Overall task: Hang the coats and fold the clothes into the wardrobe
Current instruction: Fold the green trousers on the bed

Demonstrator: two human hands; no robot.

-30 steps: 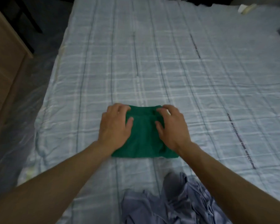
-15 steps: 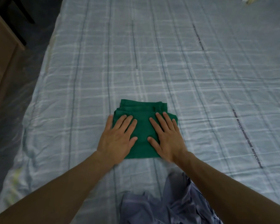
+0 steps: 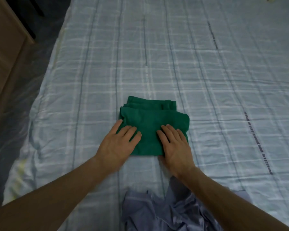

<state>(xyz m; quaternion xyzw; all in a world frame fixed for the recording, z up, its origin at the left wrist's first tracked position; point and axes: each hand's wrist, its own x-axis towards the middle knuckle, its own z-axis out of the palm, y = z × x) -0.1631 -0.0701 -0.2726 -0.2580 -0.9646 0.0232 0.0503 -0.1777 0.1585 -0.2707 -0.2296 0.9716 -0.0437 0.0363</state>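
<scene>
A folded green garment (image 3: 150, 120) lies on the bed (image 3: 207, 80), near its front edge and towards the middle. The left grip (image 3: 118, 144) and the right grip (image 3: 175, 145), both bare hands, are laid flat on the near half of it with the fingers straight. Both are released: the cloth is pressed, not grasped. The step is judged to be the smoothing of a finished fold, with the carry to the wardrobe not yet made.

Risks from here:
1. The far layers are seen stepped and uneven, so the stack could slide apart if it is lifted from the near edge alone.
2. The right corner bulges, and a crease could be set there if it is pressed harder.
3. A crumpled lilac garment (image 3: 157, 212) lies just in front of the green one, under the right forearm. It could be dragged along or caught when the arms are drawn back.

No open container is shown. A wooden piece of furniture (image 3: 5, 47) stands to the left of the bed. It cannot be told whether it is the wardrobe, and nothing can be seen inside it.
</scene>
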